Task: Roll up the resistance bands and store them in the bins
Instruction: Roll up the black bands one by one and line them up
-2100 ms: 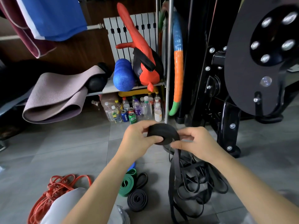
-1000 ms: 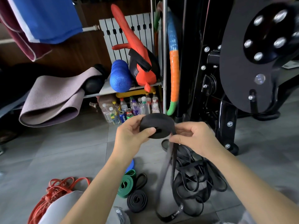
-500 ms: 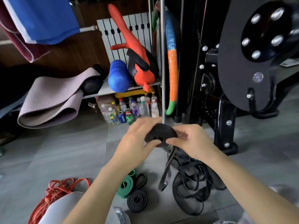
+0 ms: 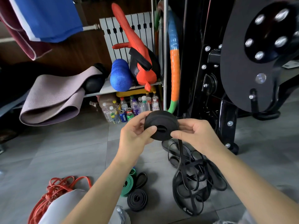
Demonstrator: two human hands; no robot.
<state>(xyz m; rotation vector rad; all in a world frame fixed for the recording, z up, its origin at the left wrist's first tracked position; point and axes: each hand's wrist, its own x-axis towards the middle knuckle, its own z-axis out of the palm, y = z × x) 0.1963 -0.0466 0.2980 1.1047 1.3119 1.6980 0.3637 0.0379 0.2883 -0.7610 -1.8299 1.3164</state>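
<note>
Both hands hold a thick coil of black resistance band [image 4: 160, 122] in front of me, its flat face turned toward the camera. My left hand [image 4: 135, 135] grips its left side, thumb near the centre hole. My right hand [image 4: 195, 135] pinches the right edge where a loose tail [image 4: 180, 152] hangs down toward a tangled heap of black bands [image 4: 194, 183] on the floor. A rolled black band [image 4: 137, 199] and a rolled green band [image 4: 127, 185] lie on the tiles below my left forearm. Loose orange-red bands [image 4: 55, 191] are piled at the lower left.
A low shelf [image 4: 129, 88] holds a blue foam roller [image 4: 119, 75], a red and black bag and a folded mat [image 4: 53, 99]. Several bottles and cans [image 4: 129, 109] stand beneath it. A black weight machine [image 4: 226, 78] fills the right side. No bin is in view.
The coil has grown as more band was wound on. The hanging tail is shorter and its end has risen off the floor. The coil was tilted flat and is now turned face-on again.
</note>
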